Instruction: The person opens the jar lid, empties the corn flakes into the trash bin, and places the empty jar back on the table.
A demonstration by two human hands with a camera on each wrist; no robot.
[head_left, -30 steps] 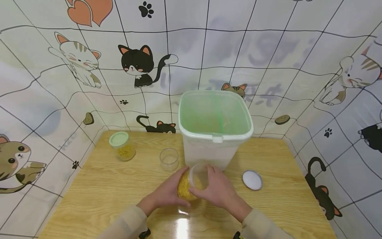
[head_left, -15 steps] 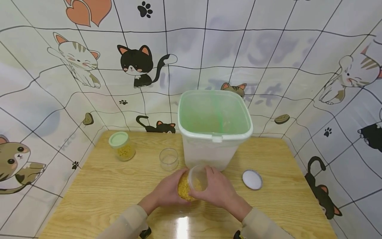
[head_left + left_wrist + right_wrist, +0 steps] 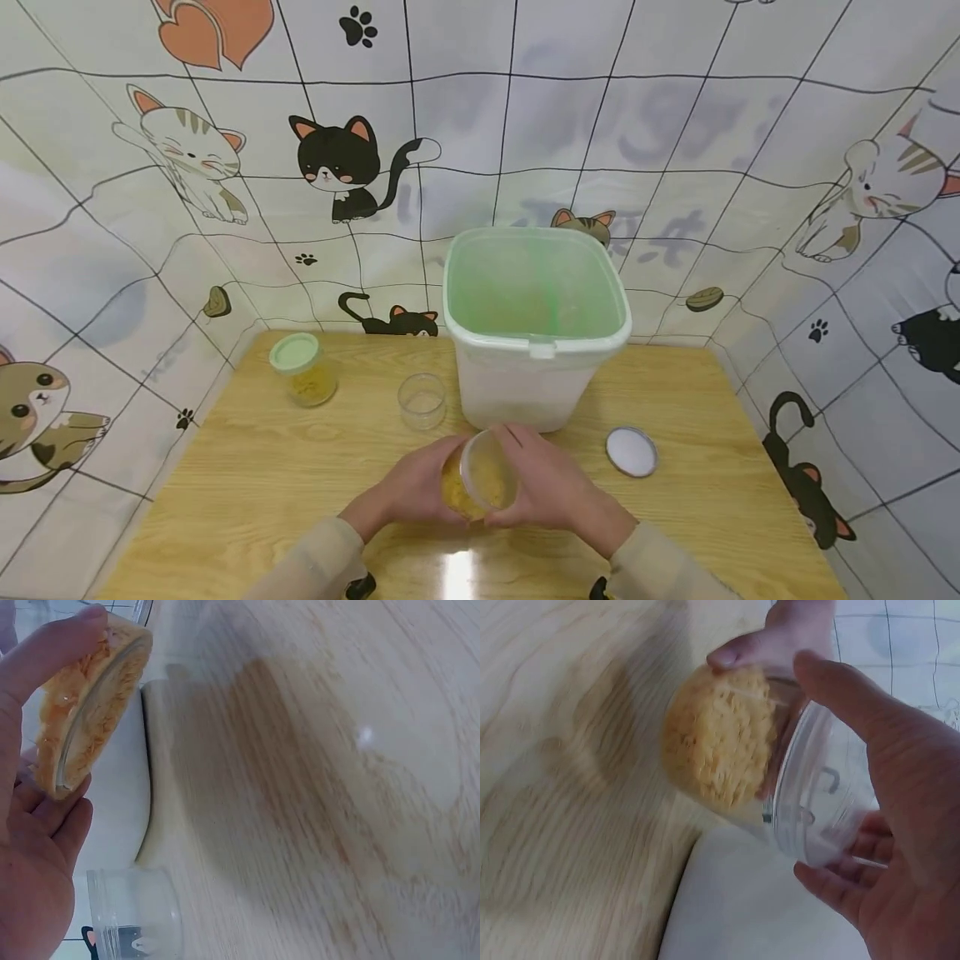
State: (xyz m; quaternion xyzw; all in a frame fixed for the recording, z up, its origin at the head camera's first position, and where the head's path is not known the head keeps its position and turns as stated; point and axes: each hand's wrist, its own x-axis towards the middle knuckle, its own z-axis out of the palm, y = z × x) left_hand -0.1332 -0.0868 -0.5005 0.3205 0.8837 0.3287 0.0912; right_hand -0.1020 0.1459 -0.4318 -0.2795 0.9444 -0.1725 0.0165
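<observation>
Between the two hands, in front of the bin, is a clear jar of small yellow pieces like pasta (image 3: 731, 746), tilted in the right wrist view. My left hand (image 3: 420, 483) grips its side, thumb and fingers on opposite sides in the left wrist view. A clear cup-like piece with a ridged rim (image 3: 829, 791) meets the jar's mouth; my right hand (image 3: 558, 483) holds it between thumb and fingers. Whether this piece is a lid or a second container, I cannot tell. The right hand partly covers it in the head view.
A large white bin with a pale green inside (image 3: 536, 342) stands behind the hands. Left of it are a clear round container (image 3: 422, 402) and a green-lidded jar (image 3: 303, 371) holding yellow pieces. A round white lid (image 3: 632, 452) lies on the wooden table (image 3: 712, 517) at right.
Both hands have come slightly nearer the person with the jar. The clear piece has turned and moved slightly down and left across the jar's mouth.
</observation>
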